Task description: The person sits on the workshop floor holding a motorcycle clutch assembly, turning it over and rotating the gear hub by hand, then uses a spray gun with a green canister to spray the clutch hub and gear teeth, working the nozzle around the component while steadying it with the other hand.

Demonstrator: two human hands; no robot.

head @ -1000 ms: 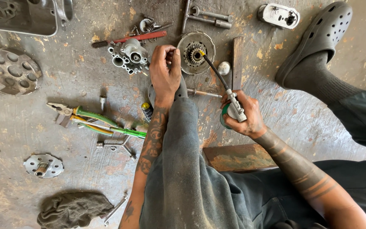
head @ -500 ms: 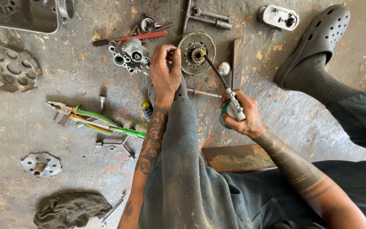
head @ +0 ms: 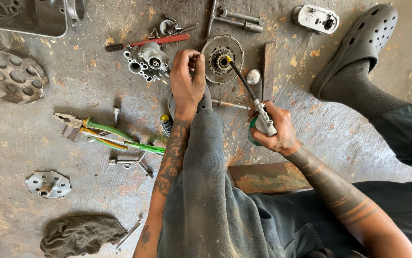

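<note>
Oil can (head: 262, 123) sits in the right hand (head: 275, 131), fingers wrapped tight round its green body and pale lever, and its thin black spout (head: 242, 81) runs up and left to a yellow tip resting at the sprocket (head: 221, 58) in the middle of a round clutch disc (head: 213, 45) on the floor. The left hand (head: 187, 79) is curled shut just left of that disc, fingertips at its edge, seemingly steadying it; what, if anything, it pinches cannot be told. To do this well, the tip should stay on the sprocket teeth, the lever be squeezed lightly, and the disc be held flat so nothing runs onto the concrete.

Around the work, a carburettor body (head: 147, 58) lies just left of the left hand, a red-handled tool (head: 151, 42) above it. Pliers (head: 89, 128) with green and yellow grips lie lower left, beside a small T-wrench (head: 132, 162). A holed plate (head: 11, 75) sits at far left, a small flange (head: 48, 184) and a grey rag (head: 79, 234) lower down. A wooden strip (head: 269, 69) and a small rounded part (head: 253, 76) lie right of the spout, close enough to be brushed. The person's knee (head: 206, 191) rises between the 2 arms, crowding the reach, and a grey clog (head: 359, 45) stands at upper right.
</note>
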